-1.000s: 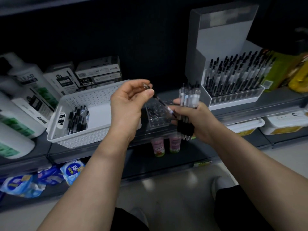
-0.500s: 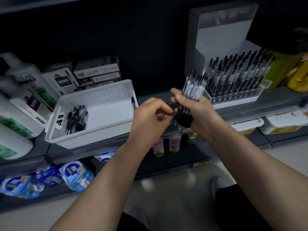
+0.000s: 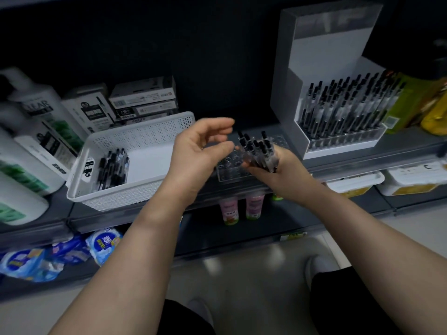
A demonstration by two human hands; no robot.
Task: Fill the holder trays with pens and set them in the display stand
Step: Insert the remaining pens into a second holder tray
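A person crouched at a store shelf [image 3: 362, 154] holds a bundle of pens [image 3: 257, 153] upright in the right hand [image 3: 283, 172], its grip wrapped tight round the clear barrels, black caps pointing up. The left hand [image 3: 200, 155] hovers just beside the bundle, its grip loose and holding nothing, thumb and forefinger apart; whether the thumb tip touches the pens cannot be told. A clear holder tray [image 3: 228, 169] lies on the shelf below and behind both hands, its sockets bare where visible. To the right, the display stand [image 3: 324, 56] carries a tray packed with standing pens [image 3: 346, 110]. To the left, a white basket [image 3: 145, 139] holds loose pens [image 3: 112, 169].
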